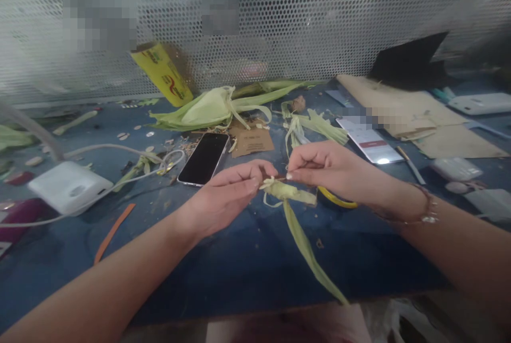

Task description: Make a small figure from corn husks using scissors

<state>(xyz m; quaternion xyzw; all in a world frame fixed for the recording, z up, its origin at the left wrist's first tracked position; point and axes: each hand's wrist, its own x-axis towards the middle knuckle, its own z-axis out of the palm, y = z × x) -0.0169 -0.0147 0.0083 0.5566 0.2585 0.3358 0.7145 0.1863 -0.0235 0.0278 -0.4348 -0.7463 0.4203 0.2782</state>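
A small bundle of corn husk [285, 190], pale green with a frayed end, is held over the front of the blue table. My left hand [231, 189] is closed in a pinch at that frayed end. Fingertips of my right hand [323, 167] pinch a thin reddish-brown strand [281, 177], which runs across to the left fingertips; its exact kind is unclear. From the bundle a long husk strip [311, 252] hangs toward the table's front edge. Beneath the right hand shows a yellow ring-shaped handle [339, 199], the rest of it hidden.
Beyond the hands lie a dark phone [204, 159], a brown paper piece [253, 138], and larger corn husks [203, 109]. Another phone [371, 141] is to the right. A white charger [69, 189] with a cable and an orange strip [114, 234] lie left. A perforated metal panel [279, 24] stands behind.
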